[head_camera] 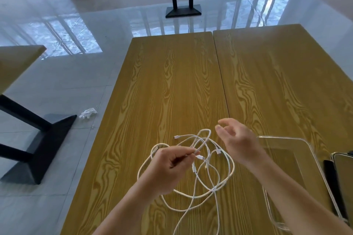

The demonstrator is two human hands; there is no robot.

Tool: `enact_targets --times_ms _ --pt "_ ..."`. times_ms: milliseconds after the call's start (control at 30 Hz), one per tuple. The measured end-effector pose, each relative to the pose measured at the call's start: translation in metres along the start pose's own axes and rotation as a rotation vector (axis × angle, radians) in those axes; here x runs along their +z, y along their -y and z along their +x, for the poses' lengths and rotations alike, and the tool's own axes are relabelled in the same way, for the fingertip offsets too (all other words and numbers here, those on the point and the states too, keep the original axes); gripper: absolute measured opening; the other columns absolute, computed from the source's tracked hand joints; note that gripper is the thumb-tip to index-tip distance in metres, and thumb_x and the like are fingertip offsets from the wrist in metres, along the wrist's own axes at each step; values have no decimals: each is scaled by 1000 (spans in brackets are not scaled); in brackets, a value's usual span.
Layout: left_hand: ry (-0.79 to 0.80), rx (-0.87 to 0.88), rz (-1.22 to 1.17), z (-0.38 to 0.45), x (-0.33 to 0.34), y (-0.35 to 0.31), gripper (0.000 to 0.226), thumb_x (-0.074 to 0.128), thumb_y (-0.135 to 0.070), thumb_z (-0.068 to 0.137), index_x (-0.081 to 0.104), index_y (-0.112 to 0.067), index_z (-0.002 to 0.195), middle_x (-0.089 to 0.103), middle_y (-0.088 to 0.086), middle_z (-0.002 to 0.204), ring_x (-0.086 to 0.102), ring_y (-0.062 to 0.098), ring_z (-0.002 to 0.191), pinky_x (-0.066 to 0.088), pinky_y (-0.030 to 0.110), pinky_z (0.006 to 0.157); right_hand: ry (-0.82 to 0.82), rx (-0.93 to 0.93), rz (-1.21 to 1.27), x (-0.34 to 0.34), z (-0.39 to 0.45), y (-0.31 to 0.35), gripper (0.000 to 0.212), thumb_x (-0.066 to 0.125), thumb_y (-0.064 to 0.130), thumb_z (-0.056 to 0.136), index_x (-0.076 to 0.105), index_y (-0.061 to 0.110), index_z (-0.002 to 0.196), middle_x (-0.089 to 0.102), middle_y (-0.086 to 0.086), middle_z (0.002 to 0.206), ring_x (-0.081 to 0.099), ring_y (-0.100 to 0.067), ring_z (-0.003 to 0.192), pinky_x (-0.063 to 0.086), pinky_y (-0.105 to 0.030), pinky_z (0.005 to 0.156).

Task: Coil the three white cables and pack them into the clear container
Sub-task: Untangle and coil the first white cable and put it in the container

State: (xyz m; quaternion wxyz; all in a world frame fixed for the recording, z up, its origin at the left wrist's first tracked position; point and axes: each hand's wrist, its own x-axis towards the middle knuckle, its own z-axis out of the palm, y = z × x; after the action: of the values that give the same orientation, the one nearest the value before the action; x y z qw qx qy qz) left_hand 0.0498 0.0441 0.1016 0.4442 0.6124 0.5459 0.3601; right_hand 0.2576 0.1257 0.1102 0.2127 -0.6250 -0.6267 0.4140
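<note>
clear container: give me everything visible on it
The clear container is a shallow rectangular tray of transparent, glossy plastic with rounded corners and a raised rim. It sits flat and upright on the wooden table, right of the tangled white cables. Nothing shows inside; wood grain reads through its base. The right forearm crosses over its left edge; contact cannot be told. A dark object lies by its right side. Its near corner runs out of frame.

Single head-worn wide-angle view, looking forward and steeply down from close above the near end of a wooden table (172,86); glossy floor (57,89) fills the upper frame.
</note>
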Motion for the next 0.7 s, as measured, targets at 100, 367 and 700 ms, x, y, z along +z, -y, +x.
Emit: enact_targets --times_ms 100,367,700 --pt "-2 208 222 -3 3 -7 19 61 -18 96 76 -21 108 57 -25 71 54 2 68 42 13 64 342 336 342 -1 7 18 49 45 55 98 60 10 113 66 -13 104 67 -25 86 61 -37 74" --pt "117 273 332 -16 8 5 24 56 -34 98 74 -24 111 57 -26 82 60 2 76 51 19 69 223 289 338 9 3 10 31 54 10 97 56 13 129 77 -5 91 59 -15 53 46 -27 46" --pt "107 -98 454 0 17 25 23 53 -37 98 73 -24 99 67 -13 82 63 3 76 51 19 70 167 139 575 2 -20 22 31 52 7 100 56 15 131 77 -8 86 54 -12 43 39 -21 36"
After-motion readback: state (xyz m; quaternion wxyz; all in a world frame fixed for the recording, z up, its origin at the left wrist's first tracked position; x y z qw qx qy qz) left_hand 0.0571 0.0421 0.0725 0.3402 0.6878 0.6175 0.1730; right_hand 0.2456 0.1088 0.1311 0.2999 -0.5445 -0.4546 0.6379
